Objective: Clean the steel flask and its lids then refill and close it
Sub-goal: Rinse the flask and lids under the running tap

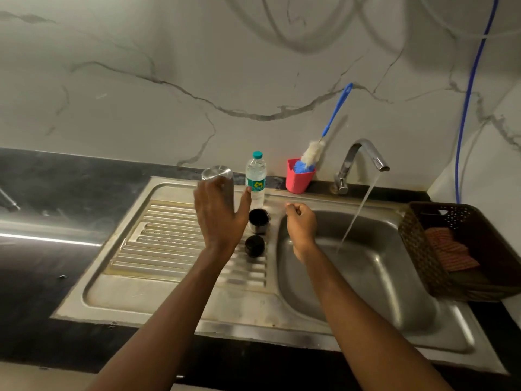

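The steel flask [222,176] stands upside down at the back of the sink's ribbed drainboard [158,244]. My left hand [218,218] is spread in front of it with straight fingers and the thumb out to the right; whether the fingers touch the flask I cannot tell. Just right of that hand sit two lids: a steel cup lid [258,221] with a black inside, and a black inner lid [254,245] nearer to me. My right hand [301,222] hovers over the left edge of the sink basin [375,280], fingers curled into a fist that holds nothing.
The tap [363,158] runs a stream of water into the basin. A clear plastic water bottle [256,177] stands behind the lids. A pink cup [298,180] holds a blue-handled bottle brush [314,152]. A brown basket [417,249] with cloth [449,251] sits at the right.
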